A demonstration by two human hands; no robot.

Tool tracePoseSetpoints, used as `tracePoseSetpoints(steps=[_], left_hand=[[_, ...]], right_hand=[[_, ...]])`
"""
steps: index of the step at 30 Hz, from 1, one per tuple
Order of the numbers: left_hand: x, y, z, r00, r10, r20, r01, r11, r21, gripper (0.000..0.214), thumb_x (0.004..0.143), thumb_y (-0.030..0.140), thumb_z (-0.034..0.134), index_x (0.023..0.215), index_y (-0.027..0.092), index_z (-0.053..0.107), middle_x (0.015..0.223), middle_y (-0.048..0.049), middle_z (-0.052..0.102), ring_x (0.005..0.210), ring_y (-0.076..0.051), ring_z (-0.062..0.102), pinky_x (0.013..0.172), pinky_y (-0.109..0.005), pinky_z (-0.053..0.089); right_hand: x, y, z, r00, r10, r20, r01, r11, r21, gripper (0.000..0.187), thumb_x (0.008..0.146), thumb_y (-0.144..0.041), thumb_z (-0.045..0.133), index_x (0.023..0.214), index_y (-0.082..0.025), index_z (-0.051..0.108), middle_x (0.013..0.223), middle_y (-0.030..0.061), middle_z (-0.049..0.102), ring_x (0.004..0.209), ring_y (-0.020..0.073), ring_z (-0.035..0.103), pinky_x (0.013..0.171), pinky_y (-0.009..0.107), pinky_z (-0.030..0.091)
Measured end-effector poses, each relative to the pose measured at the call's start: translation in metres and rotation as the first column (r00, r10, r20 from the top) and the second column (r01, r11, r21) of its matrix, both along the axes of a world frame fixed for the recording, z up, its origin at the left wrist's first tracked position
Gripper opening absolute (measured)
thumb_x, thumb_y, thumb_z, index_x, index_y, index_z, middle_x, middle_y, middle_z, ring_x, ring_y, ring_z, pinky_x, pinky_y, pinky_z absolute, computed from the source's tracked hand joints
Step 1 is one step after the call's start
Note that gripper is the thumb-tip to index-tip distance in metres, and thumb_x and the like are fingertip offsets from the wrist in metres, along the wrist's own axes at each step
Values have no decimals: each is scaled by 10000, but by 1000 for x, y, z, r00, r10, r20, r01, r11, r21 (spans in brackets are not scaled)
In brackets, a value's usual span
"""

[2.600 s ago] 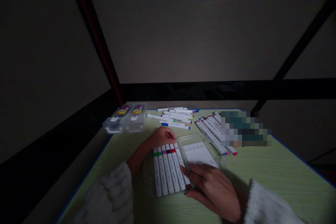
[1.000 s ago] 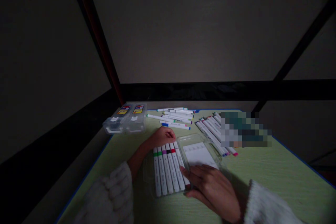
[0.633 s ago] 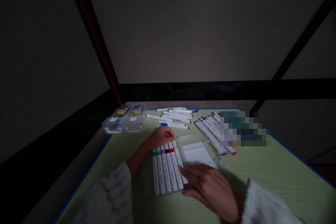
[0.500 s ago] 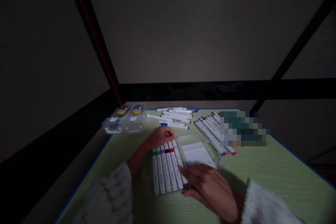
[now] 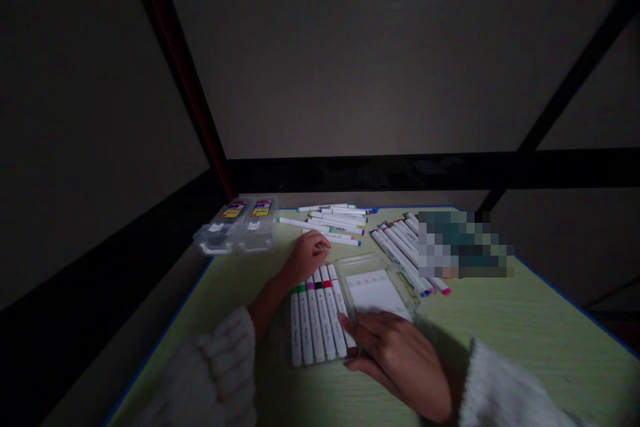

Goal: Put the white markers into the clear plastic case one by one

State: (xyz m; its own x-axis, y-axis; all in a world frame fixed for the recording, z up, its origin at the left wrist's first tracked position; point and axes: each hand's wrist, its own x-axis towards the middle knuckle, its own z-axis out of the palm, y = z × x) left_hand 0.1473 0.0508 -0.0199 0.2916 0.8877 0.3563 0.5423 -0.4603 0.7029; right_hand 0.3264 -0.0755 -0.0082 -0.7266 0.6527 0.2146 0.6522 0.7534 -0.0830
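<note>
A row of white markers [image 5: 315, 320] with coloured bands lies side by side in one half of an open clear plastic case [image 5: 371, 260]. The case's other half holds a white printed card [image 5: 377, 290]. Over the right side of the row is my right hand [image 5: 400, 357]. Its index fingertip rests on the rightmost marker [image 5: 342, 303], and its thumb is near that marker's dark red lower end. Past the top of the row, my left hand [image 5: 306, 257] is curled closed beside the loose markers. What is inside its fingers, if anything, cannot be made out.
Loose markers [image 5: 335, 219] are scattered at the table's far edge, and more markers [image 5: 400, 250] lie in a bunch at the right, beside a blurred patch. Two closed clear cases [image 5: 257, 230] stand at the far left. The green table [image 5: 490, 340] has a blue edge.
My left hand has moved slightly up and away from the markers' top ends, now covering part of a loose blue-capped marker. My right hand stays almost in place.
</note>
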Motion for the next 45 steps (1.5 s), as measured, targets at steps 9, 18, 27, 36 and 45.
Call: tracePoseSetpoints(steps=[9,18,27,36,45], left_hand=[[-2,2,-9,940,167,-298,-116,976,184,425,664,104,500,1088,134,508,1230,-111,434,1168,-222,359,1008,-393,284],[-1,2,-9,913,166,-373,-119,982,145,388,707,139,477,1090,102,528,1224,-127,470,1161,-210,392,1015,-365,290],[1,0,-6,905,169,-391,-113,980,162,366,702,116,465,1055,66,546,1139,-141,509,1092,-208,444,997,-338,320],[-1,0,-7,917,153,-368,-93,980,176,330,697,113,460,1014,121,553,1051,-95,539,1030,-186,470,954,-333,357],[-1,0,-6,931,136,-340,-84,983,165,307,691,103,458,979,140,555,1012,-80,548,1004,-182,482,939,-337,359]], right_hand=[[0,-1,2,1000,1,-9,-1,1000,9,519,707,-401,613,1122,-104,518,828,62,632,743,207,588,657,312,463],[0,-2,4,1000,-7,-23,7,1000,11,492,712,-384,616,1113,-114,522,844,66,634,755,209,588,662,316,463],[0,-1,1,1000,-16,-15,16,1000,27,511,702,-407,621,1115,-124,515,838,54,632,742,203,583,651,302,443],[0,-1,1,1000,-15,-20,15,1000,-2,506,723,-409,597,1132,-125,505,845,60,628,749,204,580,661,316,451],[0,-3,2,1000,-18,-18,18,1000,-11,491,728,-385,600,1131,-119,509,843,67,629,748,208,581,649,326,459]])
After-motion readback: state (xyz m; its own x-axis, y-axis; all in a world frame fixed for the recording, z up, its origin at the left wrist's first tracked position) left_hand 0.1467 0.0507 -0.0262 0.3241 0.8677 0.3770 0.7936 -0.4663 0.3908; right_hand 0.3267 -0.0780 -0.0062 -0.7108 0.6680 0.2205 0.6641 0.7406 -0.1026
